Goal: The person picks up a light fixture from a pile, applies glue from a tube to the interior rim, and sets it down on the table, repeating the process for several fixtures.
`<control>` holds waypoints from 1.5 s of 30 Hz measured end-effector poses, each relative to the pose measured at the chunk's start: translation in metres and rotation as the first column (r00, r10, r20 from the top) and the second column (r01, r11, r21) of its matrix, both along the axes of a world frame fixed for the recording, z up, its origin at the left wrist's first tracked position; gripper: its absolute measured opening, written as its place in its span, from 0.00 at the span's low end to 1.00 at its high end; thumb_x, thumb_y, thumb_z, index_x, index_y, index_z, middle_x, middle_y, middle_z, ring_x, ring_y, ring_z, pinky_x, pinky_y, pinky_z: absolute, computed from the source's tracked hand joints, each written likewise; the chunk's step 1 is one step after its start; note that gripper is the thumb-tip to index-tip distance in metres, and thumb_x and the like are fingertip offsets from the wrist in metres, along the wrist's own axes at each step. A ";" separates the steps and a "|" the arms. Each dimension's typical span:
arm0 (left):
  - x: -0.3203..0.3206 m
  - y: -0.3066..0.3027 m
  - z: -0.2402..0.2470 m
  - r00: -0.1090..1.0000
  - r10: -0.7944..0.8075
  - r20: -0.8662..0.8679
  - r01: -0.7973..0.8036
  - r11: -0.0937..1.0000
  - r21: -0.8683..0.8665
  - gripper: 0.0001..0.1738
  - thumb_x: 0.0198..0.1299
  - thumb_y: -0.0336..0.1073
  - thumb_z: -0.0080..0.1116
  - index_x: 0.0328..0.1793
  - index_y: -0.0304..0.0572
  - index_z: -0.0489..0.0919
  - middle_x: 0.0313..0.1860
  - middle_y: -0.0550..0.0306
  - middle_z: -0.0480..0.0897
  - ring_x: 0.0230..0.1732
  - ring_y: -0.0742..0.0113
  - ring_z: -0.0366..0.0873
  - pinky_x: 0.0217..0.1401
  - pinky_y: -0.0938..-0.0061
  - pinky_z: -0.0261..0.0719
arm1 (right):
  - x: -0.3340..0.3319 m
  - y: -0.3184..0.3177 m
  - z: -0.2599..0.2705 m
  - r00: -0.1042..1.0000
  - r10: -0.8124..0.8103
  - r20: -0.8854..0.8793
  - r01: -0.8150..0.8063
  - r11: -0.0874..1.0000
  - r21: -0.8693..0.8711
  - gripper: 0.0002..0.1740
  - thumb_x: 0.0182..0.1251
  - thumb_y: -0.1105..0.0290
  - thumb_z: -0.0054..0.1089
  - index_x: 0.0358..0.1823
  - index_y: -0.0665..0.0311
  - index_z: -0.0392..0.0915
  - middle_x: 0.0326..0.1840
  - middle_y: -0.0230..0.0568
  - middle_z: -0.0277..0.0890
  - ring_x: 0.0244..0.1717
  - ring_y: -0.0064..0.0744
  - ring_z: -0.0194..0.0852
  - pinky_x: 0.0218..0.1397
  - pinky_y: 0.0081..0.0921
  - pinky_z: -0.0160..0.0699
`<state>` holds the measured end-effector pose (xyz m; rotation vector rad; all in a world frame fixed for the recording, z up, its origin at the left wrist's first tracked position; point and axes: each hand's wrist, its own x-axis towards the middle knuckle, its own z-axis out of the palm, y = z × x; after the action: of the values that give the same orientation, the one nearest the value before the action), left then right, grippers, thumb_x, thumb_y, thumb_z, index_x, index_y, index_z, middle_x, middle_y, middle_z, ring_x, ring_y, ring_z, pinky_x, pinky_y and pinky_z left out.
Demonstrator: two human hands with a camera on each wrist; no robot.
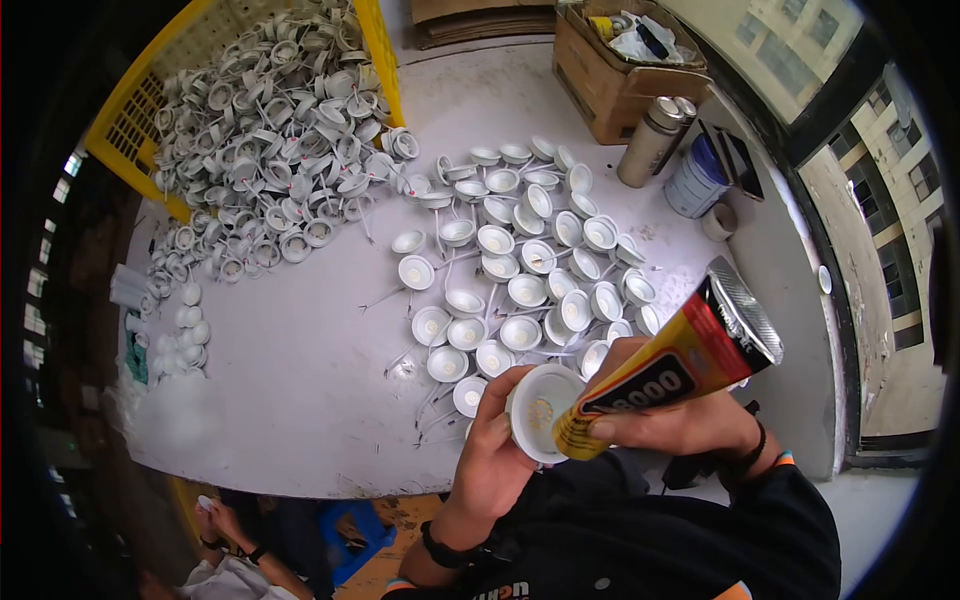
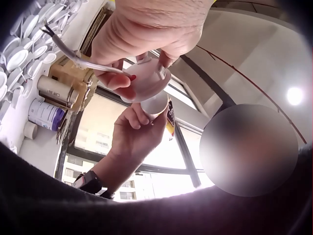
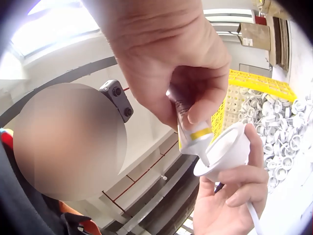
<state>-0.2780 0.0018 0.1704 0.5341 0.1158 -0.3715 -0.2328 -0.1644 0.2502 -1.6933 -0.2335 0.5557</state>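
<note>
My left hand [image 1: 493, 460] grips a white round lamp housing [image 1: 524, 412] by its rim and side, its hollow face turned up. A white cable [image 2: 93, 64] with bare dark wire ends runs out of the back, beside a small red spot. A yellow, black and red glue tube [image 1: 690, 350] marked 8000 is squeezed in my right hand [image 1: 680, 425]. The tube's nozzle [image 3: 203, 157] points down into the housing, right at its inner wall in the right wrist view. Yellowish patches show on the housing's inner floor in the head view.
Many similar white housings [image 1: 495, 240] with cables stand on the table [image 1: 290, 370] ahead. A yellow crate [image 1: 385, 60] spills more parts at the back left. A cardboard box [image 1: 600, 90], metal flask [image 1: 650, 140] and blue-white tub [image 1: 695, 180] line the right. Another person's hands [image 1: 225, 520] show lower left.
</note>
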 end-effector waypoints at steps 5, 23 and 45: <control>-0.001 -0.001 -0.013 0.995 -0.061 -0.085 0.045 0.983 -0.177 0.25 0.58 0.47 0.37 0.60 0.47 0.56 0.53 0.54 0.65 0.43 0.65 0.68 0.32 0.73 0.69 | 0.004 0.009 -0.017 1.000 -0.005 0.014 0.002 0.980 0.197 0.16 0.49 0.70 0.62 0.40 0.68 0.72 0.35 0.38 0.74 0.37 0.21 0.72 0.38 0.18 0.73; 0.000 0.005 -0.022 0.987 -0.114 -0.116 0.054 0.902 -0.427 0.26 0.58 0.50 0.30 0.57 0.43 0.62 0.48 0.52 0.70 0.36 0.62 0.68 0.29 0.71 0.65 | 0.001 0.016 -0.030 0.939 -0.341 0.051 0.302 0.885 0.354 0.14 0.49 0.73 0.59 0.37 0.68 0.68 0.27 0.39 0.70 0.26 0.26 0.70 0.25 0.18 0.70; -0.024 0.218 -0.175 0.752 0.627 -0.202 -0.132 0.444 0.886 0.26 0.58 0.57 0.34 0.46 0.42 0.68 0.31 0.59 0.76 0.24 0.72 0.72 0.19 0.84 0.62 | -0.001 -0.003 -0.061 0.868 -0.387 -0.310 0.488 0.779 0.393 0.12 0.51 0.67 0.58 0.34 0.67 0.70 0.27 0.37 0.72 0.21 0.23 0.70 0.20 0.17 0.69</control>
<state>-0.3021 0.2194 -0.0042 1.3473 0.9959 0.0740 -0.2337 -0.1675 0.1891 -1.1512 0.1829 0.2885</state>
